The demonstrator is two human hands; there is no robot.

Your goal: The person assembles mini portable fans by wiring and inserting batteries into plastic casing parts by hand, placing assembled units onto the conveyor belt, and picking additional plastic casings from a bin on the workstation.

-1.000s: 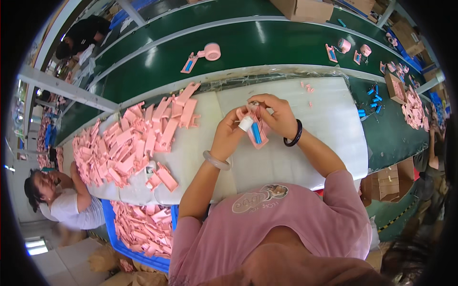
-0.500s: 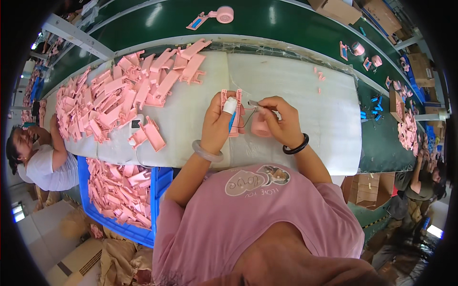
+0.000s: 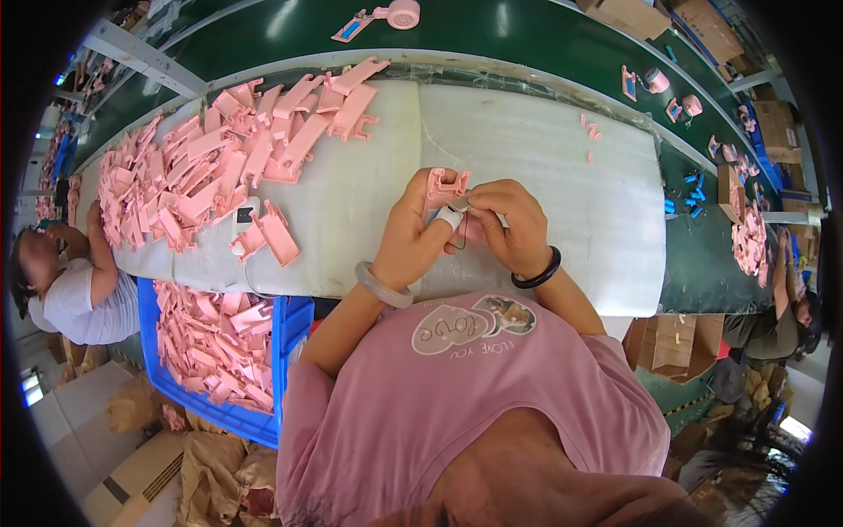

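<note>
Hands drawn closer, left hand (image 3: pixel 413 233) gripping pink plastic part (image 3: pixel 445 184), right hand (image 3: pixel 514 224) touching

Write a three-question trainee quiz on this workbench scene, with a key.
1. True or false: the left hand holds a pink plastic part.
2. Where is the blue bin of pink parts? A) on the green belt B) below the white table's near edge, to the person's left
3. Fill in: the right hand wears a ____ wristband.
Key: 1 true; 2 B; 3 black.
</note>
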